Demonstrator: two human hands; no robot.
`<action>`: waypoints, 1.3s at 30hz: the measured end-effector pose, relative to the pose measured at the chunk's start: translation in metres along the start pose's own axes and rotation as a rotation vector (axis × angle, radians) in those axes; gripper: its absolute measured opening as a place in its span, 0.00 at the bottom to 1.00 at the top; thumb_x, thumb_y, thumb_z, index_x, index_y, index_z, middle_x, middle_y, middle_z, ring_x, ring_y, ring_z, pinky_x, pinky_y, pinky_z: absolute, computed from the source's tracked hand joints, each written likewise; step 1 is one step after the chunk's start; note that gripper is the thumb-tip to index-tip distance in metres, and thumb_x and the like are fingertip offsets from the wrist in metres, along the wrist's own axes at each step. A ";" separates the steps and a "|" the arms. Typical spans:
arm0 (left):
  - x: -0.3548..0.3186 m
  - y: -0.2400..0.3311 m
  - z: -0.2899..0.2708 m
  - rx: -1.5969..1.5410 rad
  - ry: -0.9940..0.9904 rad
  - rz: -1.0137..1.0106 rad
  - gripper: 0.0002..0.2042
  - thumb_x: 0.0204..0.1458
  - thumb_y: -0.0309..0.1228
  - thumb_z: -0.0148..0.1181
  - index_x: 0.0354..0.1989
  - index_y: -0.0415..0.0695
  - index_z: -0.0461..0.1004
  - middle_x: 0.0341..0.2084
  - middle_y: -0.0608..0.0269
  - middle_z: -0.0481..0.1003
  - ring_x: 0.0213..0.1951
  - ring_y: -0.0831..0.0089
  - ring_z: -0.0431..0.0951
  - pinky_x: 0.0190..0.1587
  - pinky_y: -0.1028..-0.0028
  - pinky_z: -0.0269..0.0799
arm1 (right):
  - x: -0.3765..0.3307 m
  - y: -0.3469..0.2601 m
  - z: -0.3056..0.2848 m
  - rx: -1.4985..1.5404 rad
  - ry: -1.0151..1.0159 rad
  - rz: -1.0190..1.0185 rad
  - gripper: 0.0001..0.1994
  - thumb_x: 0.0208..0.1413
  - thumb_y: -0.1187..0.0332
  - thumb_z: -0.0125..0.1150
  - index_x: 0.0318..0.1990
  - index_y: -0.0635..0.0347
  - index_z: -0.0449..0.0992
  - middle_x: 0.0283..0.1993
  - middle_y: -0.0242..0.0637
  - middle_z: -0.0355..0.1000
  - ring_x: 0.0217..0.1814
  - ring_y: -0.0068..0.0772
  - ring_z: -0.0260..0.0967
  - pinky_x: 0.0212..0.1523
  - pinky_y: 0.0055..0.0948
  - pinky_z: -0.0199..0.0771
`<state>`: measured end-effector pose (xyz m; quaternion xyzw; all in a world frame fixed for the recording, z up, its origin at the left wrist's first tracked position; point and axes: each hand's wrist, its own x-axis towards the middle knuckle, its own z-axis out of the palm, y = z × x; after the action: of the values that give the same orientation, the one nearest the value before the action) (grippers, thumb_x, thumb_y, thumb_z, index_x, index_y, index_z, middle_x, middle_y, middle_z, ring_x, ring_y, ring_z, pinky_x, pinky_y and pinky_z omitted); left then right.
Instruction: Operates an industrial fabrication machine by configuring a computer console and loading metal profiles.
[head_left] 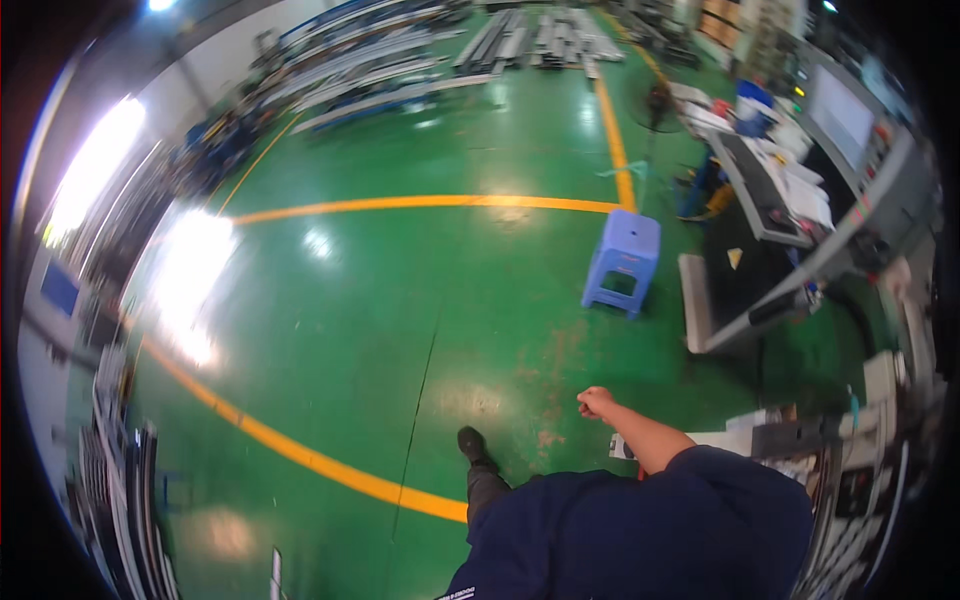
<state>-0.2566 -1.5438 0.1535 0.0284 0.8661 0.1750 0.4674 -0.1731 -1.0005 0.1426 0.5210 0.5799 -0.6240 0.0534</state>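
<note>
My right hand (596, 402) is out in front of my body above the green floor, its fingers curled into a fist. Nothing sticks out of it. Below its forearm lies a pale flat item (622, 446) with a dark mark, partly covered by my arm. My left hand is out of the picture. One dark shoe (471, 443) of mine is forward on the floor. A blue plastic stool (632, 238) stands ahead of my right hand, apart from it.
A machine control console (845, 115) with screen and cluttered shelf stands at the right. Yellow lines (420, 202) cross the floor. Metal profiles (575, 40) lie at the far end, with more racked profiles (125, 480) at the left. A fan (655, 105) stands beyond the stool.
</note>
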 end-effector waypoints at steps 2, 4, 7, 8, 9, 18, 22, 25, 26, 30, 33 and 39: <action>0.036 0.027 -0.046 0.162 -0.046 0.045 0.29 0.58 0.49 0.61 0.65 0.48 0.72 0.47 0.55 0.78 0.47 0.65 0.77 0.47 0.62 0.76 | 0.021 0.010 -0.007 -0.029 0.006 0.050 0.11 0.63 0.58 0.62 0.40 0.56 0.78 0.30 0.36 0.80 0.25 0.28 0.78 0.24 0.34 0.77; 0.076 0.066 -0.089 0.318 -0.092 0.100 0.29 0.58 0.49 0.60 0.66 0.48 0.72 0.49 0.55 0.77 0.49 0.64 0.76 0.49 0.62 0.75 | 0.041 0.032 -0.016 -0.142 -0.021 0.153 0.12 0.64 0.56 0.61 0.39 0.55 0.78 0.29 0.35 0.80 0.24 0.28 0.77 0.23 0.33 0.76; 0.139 0.143 -0.144 0.553 -0.164 0.187 0.30 0.59 0.49 0.59 0.67 0.49 0.70 0.53 0.55 0.76 0.53 0.63 0.75 0.52 0.61 0.74 | 0.055 0.070 -0.035 -0.206 -0.007 0.358 0.14 0.64 0.53 0.60 0.39 0.55 0.78 0.28 0.33 0.80 0.24 0.28 0.77 0.23 0.32 0.75; 0.166 0.169 -0.174 0.634 -0.170 0.213 0.30 0.59 0.49 0.59 0.67 0.49 0.70 0.54 0.55 0.75 0.54 0.63 0.74 0.53 0.61 0.73 | 0.059 0.077 -0.038 -0.175 0.016 0.385 0.15 0.64 0.52 0.60 0.39 0.54 0.78 0.29 0.33 0.80 0.25 0.28 0.77 0.24 0.33 0.75; 0.196 0.198 -0.209 0.718 -0.168 0.241 0.30 0.59 0.49 0.58 0.68 0.49 0.70 0.56 0.54 0.74 0.56 0.63 0.74 0.54 0.61 0.73 | 0.066 0.070 -0.036 -0.139 0.037 0.406 0.15 0.65 0.52 0.60 0.40 0.54 0.78 0.30 0.33 0.80 0.26 0.27 0.77 0.24 0.33 0.76; 0.413 0.466 -0.302 1.446 -0.272 0.520 0.31 0.61 0.50 0.55 0.70 0.52 0.66 0.67 0.53 0.69 0.67 0.60 0.70 0.63 0.58 0.69 | 0.067 -0.075 -0.091 0.626 0.428 0.170 0.19 0.65 0.50 0.60 0.52 0.54 0.75 0.42 0.36 0.81 0.39 0.29 0.80 0.39 0.34 0.77; 0.478 0.684 -0.297 1.306 0.275 0.828 0.12 0.54 0.37 0.63 0.44 0.49 0.78 0.38 0.54 0.83 0.43 0.54 0.83 0.43 0.56 0.78 | 0.063 -0.080 -0.126 0.703 0.497 0.176 0.18 0.66 0.52 0.60 0.52 0.54 0.76 0.42 0.36 0.81 0.39 0.30 0.80 0.39 0.35 0.77; 0.474 0.841 -0.240 -0.045 -0.026 1.171 0.09 0.60 0.33 0.59 0.29 0.43 0.72 0.21 0.70 0.69 0.23 0.77 0.67 0.22 0.70 0.63 | 0.065 -0.060 -0.163 0.847 0.649 0.199 0.16 0.66 0.54 0.60 0.52 0.54 0.76 0.42 0.36 0.81 0.38 0.32 0.80 0.40 0.36 0.78; 0.460 0.893 -0.199 -0.407 -0.156 0.749 0.09 0.62 0.34 0.59 0.41 0.41 0.78 0.28 0.68 0.75 0.26 0.74 0.73 0.25 0.71 0.67 | 0.065 -0.053 -0.177 0.941 0.695 0.223 0.15 0.65 0.55 0.60 0.51 0.54 0.76 0.41 0.36 0.81 0.38 0.33 0.79 0.40 0.37 0.78; 0.369 1.023 -0.074 -0.393 -0.317 0.833 0.26 0.63 0.40 0.61 0.65 0.39 0.69 0.53 0.56 0.77 0.45 0.63 0.82 0.43 0.68 0.77 | 0.075 -0.030 -0.264 1.193 0.866 0.162 0.13 0.64 0.57 0.62 0.49 0.54 0.76 0.40 0.37 0.80 0.37 0.34 0.79 0.40 0.37 0.78; 0.310 1.088 0.008 -0.378 -0.427 0.844 0.27 0.62 0.41 0.61 0.66 0.40 0.69 0.54 0.55 0.76 0.46 0.62 0.82 0.45 0.64 0.77 | 0.074 -0.038 -0.349 1.188 0.925 0.174 0.13 0.64 0.58 0.62 0.48 0.55 0.76 0.39 0.37 0.79 0.37 0.34 0.78 0.40 0.36 0.78; 0.232 1.222 0.107 -0.346 -0.530 1.030 0.24 0.64 0.39 0.60 0.64 0.38 0.70 0.52 0.56 0.77 0.44 0.66 0.82 0.43 0.71 0.76 | 0.063 -0.070 -0.512 1.164 0.991 -0.087 0.13 0.65 0.58 0.61 0.51 0.54 0.76 0.40 0.36 0.79 0.37 0.30 0.78 0.39 0.32 0.77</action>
<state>-0.4392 -0.3201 0.3173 0.4101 0.5540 0.5042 0.5203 0.0528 -0.5451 0.2547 0.6607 0.1338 -0.5238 -0.5207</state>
